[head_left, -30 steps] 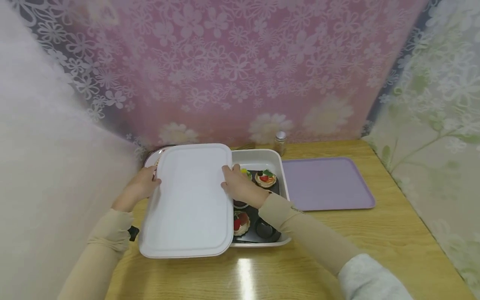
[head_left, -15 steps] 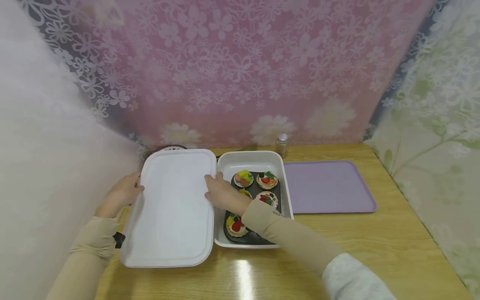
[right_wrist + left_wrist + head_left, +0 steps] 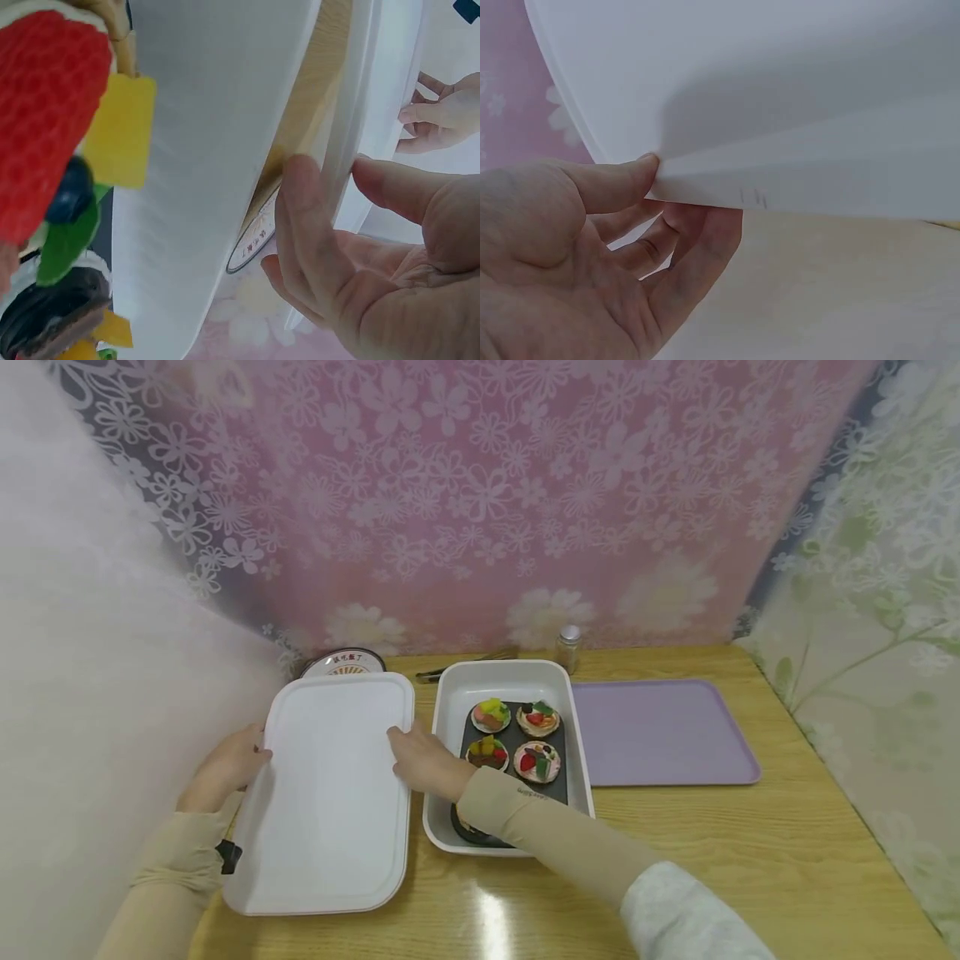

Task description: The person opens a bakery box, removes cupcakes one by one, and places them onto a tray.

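Observation:
A white rectangular lid (image 3: 330, 793) with rounded corners is held on the left by both hands. My left hand (image 3: 228, 768) pinches its left edge; in the left wrist view the thumb (image 3: 622, 186) lies on the upper face, the other fingers below. My right hand (image 3: 429, 764) pinches the opposite edge, thumb and fingers on either side of the rim in the right wrist view. Beside it stands a white deep box (image 3: 510, 675), holding a dark tray (image 3: 552, 792) with several fruit tarts (image 3: 537, 762). The right forearm hides the box's lower part.
A purple tray (image 3: 663, 732) lies right of the box. A glass shaker (image 3: 568, 652) with a silvery cap stands behind. A dark-handled utensil (image 3: 431, 676) lies behind the box, and a printed round plate (image 3: 345, 662) behind the lid. Floral cloth walls surround the wooden table (image 3: 720, 835).
Both hands have carried the white lid left and towards the person, off the box. The box and its tarts have come into fuller view, with a gap between lid and box.

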`<move>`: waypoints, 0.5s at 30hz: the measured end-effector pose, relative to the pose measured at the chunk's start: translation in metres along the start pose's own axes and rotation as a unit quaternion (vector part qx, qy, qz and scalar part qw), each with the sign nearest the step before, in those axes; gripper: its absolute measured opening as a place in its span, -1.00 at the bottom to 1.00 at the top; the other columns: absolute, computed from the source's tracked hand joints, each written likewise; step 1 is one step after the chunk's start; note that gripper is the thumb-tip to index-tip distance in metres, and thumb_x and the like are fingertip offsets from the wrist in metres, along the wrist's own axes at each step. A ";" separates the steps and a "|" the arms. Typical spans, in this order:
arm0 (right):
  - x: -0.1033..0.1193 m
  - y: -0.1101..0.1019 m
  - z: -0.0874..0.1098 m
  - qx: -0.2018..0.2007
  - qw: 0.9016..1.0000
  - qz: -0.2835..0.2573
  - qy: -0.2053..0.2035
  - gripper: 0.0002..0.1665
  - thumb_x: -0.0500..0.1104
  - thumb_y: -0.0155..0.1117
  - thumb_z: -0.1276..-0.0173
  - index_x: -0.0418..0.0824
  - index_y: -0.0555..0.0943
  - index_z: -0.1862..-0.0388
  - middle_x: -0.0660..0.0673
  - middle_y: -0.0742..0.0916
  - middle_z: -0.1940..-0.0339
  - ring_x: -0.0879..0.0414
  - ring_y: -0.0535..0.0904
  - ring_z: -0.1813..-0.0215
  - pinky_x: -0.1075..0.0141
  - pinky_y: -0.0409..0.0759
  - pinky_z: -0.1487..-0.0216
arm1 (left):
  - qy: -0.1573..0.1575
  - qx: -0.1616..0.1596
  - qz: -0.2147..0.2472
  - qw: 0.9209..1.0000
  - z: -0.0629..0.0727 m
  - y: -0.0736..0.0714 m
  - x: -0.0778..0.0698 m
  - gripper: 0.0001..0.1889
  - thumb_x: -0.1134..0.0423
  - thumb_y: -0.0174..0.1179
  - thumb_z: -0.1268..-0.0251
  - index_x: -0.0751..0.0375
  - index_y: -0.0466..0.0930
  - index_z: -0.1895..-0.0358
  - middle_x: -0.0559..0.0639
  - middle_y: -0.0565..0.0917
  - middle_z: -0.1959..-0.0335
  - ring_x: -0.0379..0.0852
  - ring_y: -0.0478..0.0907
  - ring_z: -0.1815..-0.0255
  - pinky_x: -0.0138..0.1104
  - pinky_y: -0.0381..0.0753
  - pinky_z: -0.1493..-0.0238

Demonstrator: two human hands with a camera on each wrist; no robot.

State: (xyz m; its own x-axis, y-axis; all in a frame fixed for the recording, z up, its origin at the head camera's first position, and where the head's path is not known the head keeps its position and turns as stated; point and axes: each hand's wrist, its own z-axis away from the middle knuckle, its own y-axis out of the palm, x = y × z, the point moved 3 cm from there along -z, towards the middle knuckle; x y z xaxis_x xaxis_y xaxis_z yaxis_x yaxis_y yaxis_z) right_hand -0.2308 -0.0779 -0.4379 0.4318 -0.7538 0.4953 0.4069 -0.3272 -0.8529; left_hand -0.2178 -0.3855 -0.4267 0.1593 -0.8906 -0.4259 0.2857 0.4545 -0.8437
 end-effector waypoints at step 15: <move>0.007 0.021 -0.014 0.045 0.998 0.039 -0.005 -0.72 -0.12 0.35 -0.53 -0.28 0.61 -0.05 -0.25 0.68 0.03 0.02 0.52 0.14 0.33 0.56 0.38 | -0.011 -0.051 -0.041 0.998 -0.009 0.024 0.033 -0.33 0.33 -0.03 -0.54 0.56 0.03 -0.59 0.70 0.33 -0.42 0.62 0.37 -0.38 0.36 0.44 -0.33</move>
State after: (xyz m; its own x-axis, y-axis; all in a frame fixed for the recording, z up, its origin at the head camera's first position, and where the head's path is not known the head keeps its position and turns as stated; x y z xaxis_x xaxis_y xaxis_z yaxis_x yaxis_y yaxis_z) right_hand -0.2306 -0.0977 -0.4546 0.4722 -0.7696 0.4298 0.4425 -0.2147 -0.8707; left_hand -0.2137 -0.4040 -0.4643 0.1599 -0.9242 -0.3469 0.2006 0.3745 -0.9053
